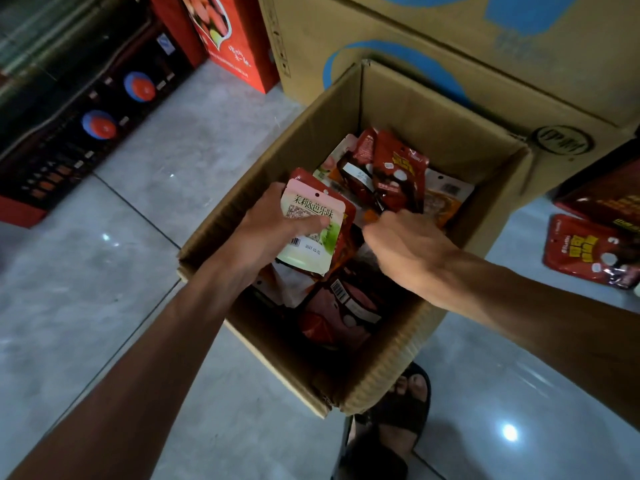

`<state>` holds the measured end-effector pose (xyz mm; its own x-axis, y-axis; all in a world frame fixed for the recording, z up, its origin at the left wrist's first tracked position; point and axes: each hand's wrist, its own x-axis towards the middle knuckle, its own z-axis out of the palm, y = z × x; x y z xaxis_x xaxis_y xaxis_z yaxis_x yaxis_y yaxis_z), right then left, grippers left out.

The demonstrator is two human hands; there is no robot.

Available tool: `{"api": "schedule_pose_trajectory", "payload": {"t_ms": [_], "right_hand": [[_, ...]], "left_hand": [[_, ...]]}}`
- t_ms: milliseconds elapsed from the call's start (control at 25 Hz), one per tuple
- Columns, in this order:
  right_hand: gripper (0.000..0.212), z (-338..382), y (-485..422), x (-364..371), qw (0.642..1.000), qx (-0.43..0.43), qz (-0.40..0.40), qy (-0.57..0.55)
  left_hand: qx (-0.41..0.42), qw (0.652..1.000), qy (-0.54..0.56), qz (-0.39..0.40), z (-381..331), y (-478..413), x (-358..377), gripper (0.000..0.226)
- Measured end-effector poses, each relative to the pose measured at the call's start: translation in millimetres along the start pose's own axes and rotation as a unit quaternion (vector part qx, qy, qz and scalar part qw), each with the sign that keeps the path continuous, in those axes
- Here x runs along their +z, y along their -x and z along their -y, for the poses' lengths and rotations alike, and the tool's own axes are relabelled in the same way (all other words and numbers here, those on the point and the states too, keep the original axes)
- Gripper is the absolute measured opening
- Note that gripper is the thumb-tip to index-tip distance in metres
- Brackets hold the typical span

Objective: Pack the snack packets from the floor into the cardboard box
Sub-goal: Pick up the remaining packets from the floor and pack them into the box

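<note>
Left hand point(273, 226) clamps pink-green snack packet point(310, 233) plus red one over the cardboard box point(408, 98); right hand point(405, 251) fingers curled, grip unclear. Placing step. Next: drop, fetch red packet point(588, 251) on right floor.

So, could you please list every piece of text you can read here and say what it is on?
"茉莉&芭乐味": pink-and-green snack packet held in the left hand.
"2027.05.02": same packet, lower edge.
"伊利": round stamp on the large carton.
Red packets, barcodes, red gift box: too blurred to read.
</note>
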<state>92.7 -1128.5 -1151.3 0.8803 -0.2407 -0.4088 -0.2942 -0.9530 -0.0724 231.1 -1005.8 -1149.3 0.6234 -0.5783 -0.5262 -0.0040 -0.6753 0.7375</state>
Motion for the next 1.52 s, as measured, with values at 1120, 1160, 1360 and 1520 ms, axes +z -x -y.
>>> {"api": "schedule_pose_trajectory", "payload": {"t_ms": [1120, 1160, 1360, 1520], "right_hand": [[0.012, -42.5, 38.0, -1.0, 0.922, 0.055, -0.149, -0.354], [0.012, -45.6, 44.4, 2.1, 0.918, 0.049, -0.164, -0.358], [0.013, -71.8, 91.1, 11.8, 0.817, 0.118, -0.311, -0.47], [0.025, -130.4, 148.0, 57.1, 0.802, 0.2, -0.298, -0.478]], "left_hand": [[-0.002, 0.949, -0.311, 0.054, -3.7, -28.8, 9.8, 0.078], [0.014, 0.93, -0.367, 0.022, -4.0, -26.5, 15.2, 0.08], [0.163, 0.93, -0.317, -0.093, -40.0, 11.5, 58.9, 0.061], [0.311, 0.931, -0.178, -0.064, -83.6, 55.3, 134.2, 0.035]]}}
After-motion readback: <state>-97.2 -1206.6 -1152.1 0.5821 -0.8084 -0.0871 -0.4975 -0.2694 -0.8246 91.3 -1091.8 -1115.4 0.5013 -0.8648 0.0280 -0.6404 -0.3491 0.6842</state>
